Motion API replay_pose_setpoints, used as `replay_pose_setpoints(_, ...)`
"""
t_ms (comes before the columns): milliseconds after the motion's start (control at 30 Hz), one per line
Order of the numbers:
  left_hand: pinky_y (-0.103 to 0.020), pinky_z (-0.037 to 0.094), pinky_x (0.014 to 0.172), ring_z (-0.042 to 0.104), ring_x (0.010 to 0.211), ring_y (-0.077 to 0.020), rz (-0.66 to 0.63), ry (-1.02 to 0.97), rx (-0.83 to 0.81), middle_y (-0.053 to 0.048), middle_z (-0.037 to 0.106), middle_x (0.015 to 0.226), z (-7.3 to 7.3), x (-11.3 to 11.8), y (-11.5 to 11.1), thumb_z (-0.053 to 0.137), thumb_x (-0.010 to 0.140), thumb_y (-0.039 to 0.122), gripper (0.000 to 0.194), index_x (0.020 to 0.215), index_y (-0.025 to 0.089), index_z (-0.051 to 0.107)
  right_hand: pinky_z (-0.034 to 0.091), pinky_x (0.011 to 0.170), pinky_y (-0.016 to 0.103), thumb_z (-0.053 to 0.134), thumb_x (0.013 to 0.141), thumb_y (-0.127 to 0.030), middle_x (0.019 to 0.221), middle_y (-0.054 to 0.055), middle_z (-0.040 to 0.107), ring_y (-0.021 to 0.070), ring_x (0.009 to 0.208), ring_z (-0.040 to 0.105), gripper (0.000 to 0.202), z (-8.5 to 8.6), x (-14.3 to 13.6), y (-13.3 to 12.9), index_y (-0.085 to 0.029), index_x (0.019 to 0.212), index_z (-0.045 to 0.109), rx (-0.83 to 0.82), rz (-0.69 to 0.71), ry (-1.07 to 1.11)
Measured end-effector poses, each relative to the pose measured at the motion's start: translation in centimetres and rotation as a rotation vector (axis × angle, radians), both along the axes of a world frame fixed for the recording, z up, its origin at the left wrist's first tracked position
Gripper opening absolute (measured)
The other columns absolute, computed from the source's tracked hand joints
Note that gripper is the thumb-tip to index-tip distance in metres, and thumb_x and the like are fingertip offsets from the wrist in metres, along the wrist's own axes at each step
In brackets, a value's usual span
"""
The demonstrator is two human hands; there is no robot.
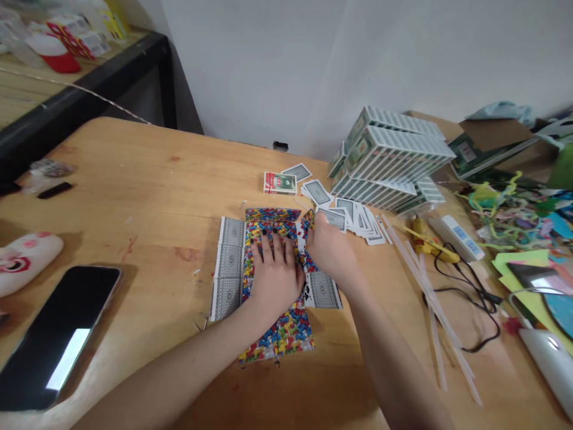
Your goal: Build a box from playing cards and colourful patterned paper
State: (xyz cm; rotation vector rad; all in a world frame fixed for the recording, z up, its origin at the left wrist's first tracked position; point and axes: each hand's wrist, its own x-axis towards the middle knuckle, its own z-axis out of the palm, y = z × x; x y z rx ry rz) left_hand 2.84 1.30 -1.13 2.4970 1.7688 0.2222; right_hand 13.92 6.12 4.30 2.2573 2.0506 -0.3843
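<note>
My left hand [276,275] lies flat, fingers spread, on a brightly patterned sheet [286,331] in the middle of the table. Grey-backed playing cards [229,263] joined edge to edge form panels on both sides of that sheet. At its right edge, the curled fingers of my right hand [326,242] grip a flap of the same patterned sheet [308,222]. Red and black card faces show beside the flap. My right fingertips are partly hidden. Behind the hands lie loose playing cards [317,192] and a red and green card box [280,183].
Stacked card boxes [394,149] stand at the back right. Glue sticks [436,310], a yellow glue gun [425,242] with its cable and a white power strip [456,237] lie right. A phone [58,334] rests at left; coloured scraps [501,215] pile at far right.
</note>
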Motion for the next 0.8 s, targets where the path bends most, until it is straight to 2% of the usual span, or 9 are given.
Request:
replay_pose_setpoints(300, -0.060, 0.016, 0.102, 0.029, 0.128, -0.0422, -0.004, -0.007, -0.018, -0.025, 0.038, 0.137, 0.1, -0.1, 0.1, 0.037, 0.083, 0.036, 0.060, 0.133, 0.004, 0.037, 0.039, 0.056, 0.029, 0.034, 0.089, -0.031, 0.081, 0.011, 0.065, 0.0255, 0.075, 0.063, 0.023, -0.3, 0.3, -1.7, -0.015, 0.105, 0.037, 0.013, -0.095, 0.098)
replay_pose_setpoints(500, -0.060, 0.017, 0.102, 0.030, 0.127, -0.0430, -0.009, 0.004, -0.014, -0.026, 0.038, 0.136, 0.1, 0.0, 0.1, 0.037, 0.084, 0.036, 0.059, 0.134, 0.004, 0.037, 0.033, 0.050, 0.028, 0.031, 0.090, -0.028, 0.076, 0.010, 0.064, 0.0253, 0.068, 0.062, 0.017, -0.6, 0.3, -2.6, -0.016, 0.101, 0.037, 0.001, -0.099, 0.126)
replay_pose_setpoints(800, -0.061, 0.018, 0.101, 0.031, 0.127, -0.0415, 0.002, -0.001, -0.034, -0.025, 0.039, 0.137, 0.2, 0.0, 0.2, 0.036, 0.084, 0.033, 0.056, 0.133, 0.005, 0.038, 0.035, 0.052, 0.028, 0.031, 0.090, -0.027, 0.077, 0.009, 0.064, 0.0243, 0.068, 0.061, 0.017, -1.3, 0.5, -2.6, -0.016, 0.102, 0.037, 0.015, -0.104, 0.126)
